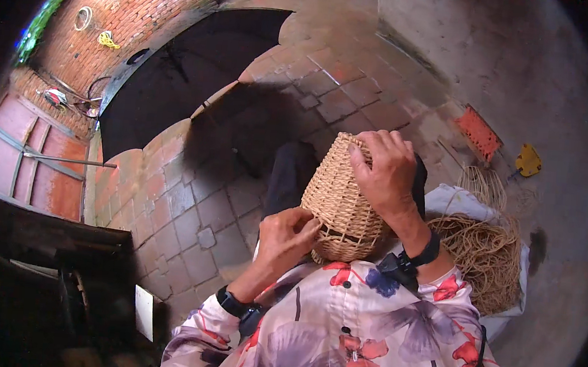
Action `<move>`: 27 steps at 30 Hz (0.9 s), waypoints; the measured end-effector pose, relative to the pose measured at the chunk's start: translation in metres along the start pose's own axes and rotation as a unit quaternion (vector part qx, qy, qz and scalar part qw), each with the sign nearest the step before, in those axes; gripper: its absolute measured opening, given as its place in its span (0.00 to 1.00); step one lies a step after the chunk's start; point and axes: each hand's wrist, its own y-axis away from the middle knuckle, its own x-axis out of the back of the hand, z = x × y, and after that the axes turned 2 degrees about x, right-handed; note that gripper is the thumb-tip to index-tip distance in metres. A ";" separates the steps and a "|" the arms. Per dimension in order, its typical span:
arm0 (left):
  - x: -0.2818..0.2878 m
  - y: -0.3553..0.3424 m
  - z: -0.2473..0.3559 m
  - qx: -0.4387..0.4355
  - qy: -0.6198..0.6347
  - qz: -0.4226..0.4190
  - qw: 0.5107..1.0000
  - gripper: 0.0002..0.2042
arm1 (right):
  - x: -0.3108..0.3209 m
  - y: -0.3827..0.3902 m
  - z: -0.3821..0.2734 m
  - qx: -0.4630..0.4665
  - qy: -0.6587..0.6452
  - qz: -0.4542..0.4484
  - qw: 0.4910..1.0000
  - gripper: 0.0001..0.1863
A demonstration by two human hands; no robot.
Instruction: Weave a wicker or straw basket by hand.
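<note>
A tan woven basket (337, 193), tapered toward its far end, lies on my lap between my knees. A narrow dark gap runs across its weave near the end closest to my body. My right hand (387, 173) is wrapped over the far right part of the basket, fingers bent around its narrow end. At the near left side, my left hand (284, 241) is closed, with thumb and forefinger pinched against the weave by the gap. Whether a loose strand is between those fingertips is too small to tell.
To my right, a white sack (460, 202) holds a heap of tan cord (483, 258). Beyond it are an orange perforated piece (479, 133) and a yellow object (529, 160). A black open umbrella (200, 61) lies far left on the paved floor (227, 209), near a brick wall (142, 13).
</note>
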 end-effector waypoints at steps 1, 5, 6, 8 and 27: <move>-0.004 0.001 0.003 0.005 -0.076 0.014 0.997 0.09 | -0.002 0.000 0.001 0.015 0.006 0.004 1.000 0.07; -0.022 -0.003 -0.019 -0.053 -0.143 0.069 0.986 0.08 | -0.007 -0.001 -0.001 0.043 0.029 0.003 0.999 0.07; -0.023 -0.004 -0.023 -0.032 -0.112 0.066 0.991 0.08 | -0.007 -0.001 0.000 0.044 0.030 0.004 0.999 0.07; -0.020 -0.003 -0.030 0.083 0.075 0.013 0.994 0.08 | -0.008 -0.001 0.001 0.039 0.026 0.000 0.999 0.07; 0.026 -0.004 -0.082 0.204 0.567 -0.093 0.792 0.07 | -0.003 0.003 0.001 0.008 -0.047 -0.034 0.998 0.05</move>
